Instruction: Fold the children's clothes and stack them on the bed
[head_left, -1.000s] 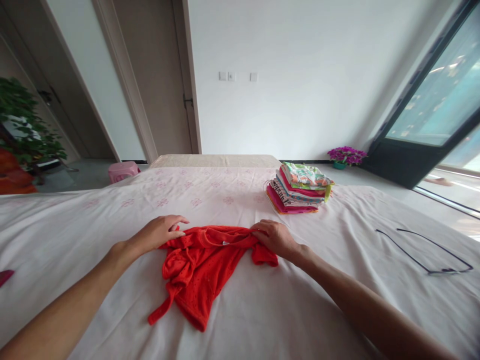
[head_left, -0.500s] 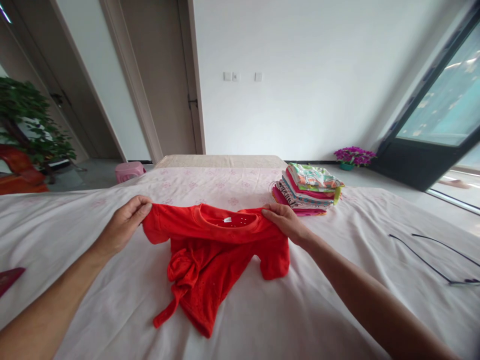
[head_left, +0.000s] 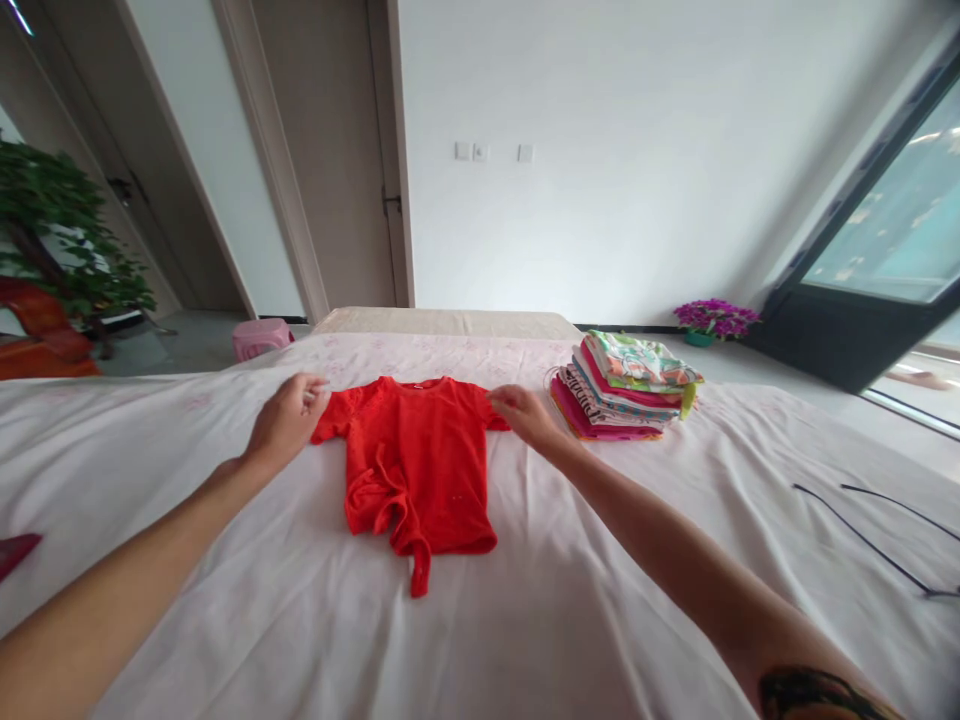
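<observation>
A small red shirt [head_left: 416,460] lies spread flat on the white bed sheet [head_left: 525,600], collar away from me and a knotted tie at its hem. My left hand [head_left: 287,420] pinches the shirt's left sleeve, fingers closed on the cloth. At the right sleeve, my right hand [head_left: 521,412] grips the shoulder edge in the same way. Both arms reach forward over the bed.
A stack of folded colourful clothes [head_left: 624,385] sits on the bed just right of my right hand. A thin black hanger [head_left: 877,540] lies at the right. A dark red object [head_left: 15,550] shows at the left edge. Beyond stand a pink stool [head_left: 261,336], plant [head_left: 60,240] and doors.
Both hands lifted the crumpled shirt by its shoulders, stretched it wide, then carried it farther from me and laid it flat on the sheet.
</observation>
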